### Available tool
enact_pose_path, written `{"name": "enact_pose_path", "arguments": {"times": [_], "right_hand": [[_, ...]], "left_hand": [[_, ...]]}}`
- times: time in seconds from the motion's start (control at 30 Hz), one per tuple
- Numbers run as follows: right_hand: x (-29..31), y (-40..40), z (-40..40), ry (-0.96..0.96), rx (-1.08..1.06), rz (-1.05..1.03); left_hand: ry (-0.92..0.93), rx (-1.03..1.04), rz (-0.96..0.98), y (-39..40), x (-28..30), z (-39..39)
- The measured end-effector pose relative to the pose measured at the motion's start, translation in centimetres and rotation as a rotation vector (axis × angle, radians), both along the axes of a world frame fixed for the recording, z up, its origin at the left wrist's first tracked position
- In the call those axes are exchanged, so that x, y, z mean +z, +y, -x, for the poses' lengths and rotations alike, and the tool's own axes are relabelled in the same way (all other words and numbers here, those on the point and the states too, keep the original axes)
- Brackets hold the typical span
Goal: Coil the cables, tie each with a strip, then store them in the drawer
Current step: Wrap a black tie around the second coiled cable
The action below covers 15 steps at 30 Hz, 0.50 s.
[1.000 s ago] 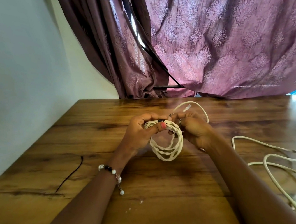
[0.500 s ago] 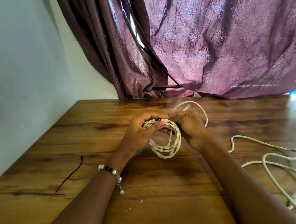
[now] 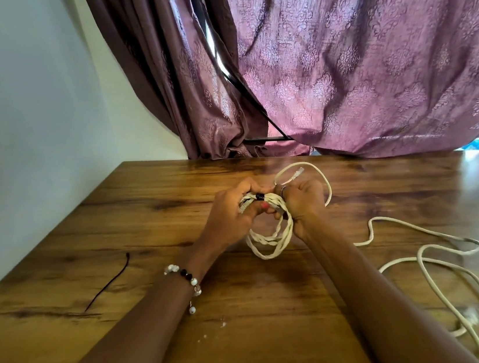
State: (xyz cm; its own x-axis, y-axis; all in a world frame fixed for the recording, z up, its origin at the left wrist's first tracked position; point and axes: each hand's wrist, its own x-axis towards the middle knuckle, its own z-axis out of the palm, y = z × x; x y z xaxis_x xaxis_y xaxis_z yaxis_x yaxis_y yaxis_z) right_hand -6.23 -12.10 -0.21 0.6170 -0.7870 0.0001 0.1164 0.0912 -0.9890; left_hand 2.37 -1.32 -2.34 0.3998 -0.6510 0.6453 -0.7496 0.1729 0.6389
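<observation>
Wooden table (image 3: 145, 212) by purple curtain | left hand (image 3: 230, 213) and right hand (image 3: 301, 200) gripping coiled cable (image 3: 270, 238), fingers curled round it — black strip (image 3: 260, 196) going on | second cable (image 3: 425, 263) lying loose; drawer unseen

Glossy, smooth wood-grain table (image 3: 116, 228); matt cream cable (image 3: 270, 239); patterned, faintly shiny purple cloth curtain (image 3: 368, 57).

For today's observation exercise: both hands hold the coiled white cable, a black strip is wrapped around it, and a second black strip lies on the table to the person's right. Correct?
Not quite. The head view shows the spare black strip on the table to the person's left; the right holds a loose white cable. The rest stands.
</observation>
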Motion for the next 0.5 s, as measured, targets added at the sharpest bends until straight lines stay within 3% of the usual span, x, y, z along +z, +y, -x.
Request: {"name": "enact_pose_path", "arguments": {"times": [0.13,0.33,0.5], "right_hand": [[-0.4,-0.2,-0.3,-0.02,-0.044,0.129],[-0.8,-1.2,-0.7,-0.038,0.035,0.416],[-1.4,-2.0,-1.1,-0.02,0.004,0.456]], "left_hand": [[0.014,-0.011,0.022,0.0,-0.1,-0.3],[0.431,-0.063,-0.007,0.5,0.4,0.2],[0.447,-0.052,0.01,0.1,0.5,0.2]]}}
